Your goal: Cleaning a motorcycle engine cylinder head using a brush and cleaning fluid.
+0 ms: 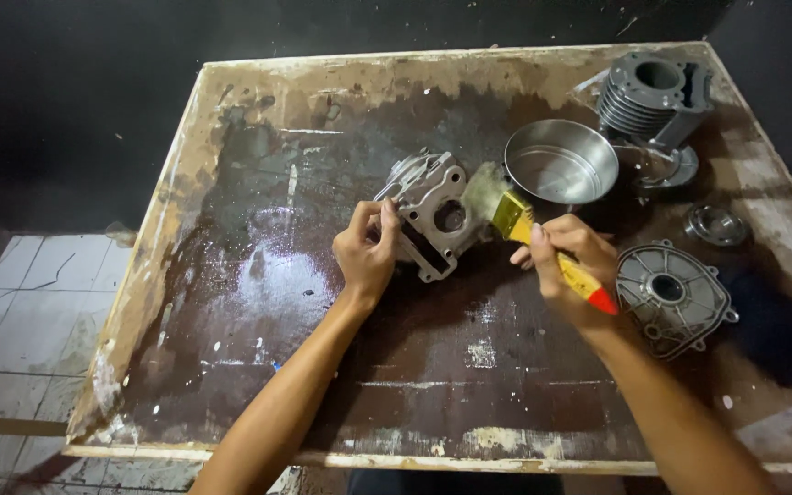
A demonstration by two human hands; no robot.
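A wet, stained desk (258,275) is standing over pale floor tiles. At its middle the left hand (366,252) is gripping an engine cylinder head (433,215), bore facing up, while the right hand (572,261) is pinching a paintbrush (543,247), handle slanting toward the person, bristles touching the head. Beyond it a steel bowl (561,160) and finned cylinder (648,96) are waiting, seemingly unbrushed.

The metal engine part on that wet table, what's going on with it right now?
A person steadies a grey metal engine casting with the left hand on a wet, stained wooden table. The right hand holds a paintbrush with its bristles against the casting's side. Behind sits a steel bowl, with a finned cylinder and a round cover to the right.
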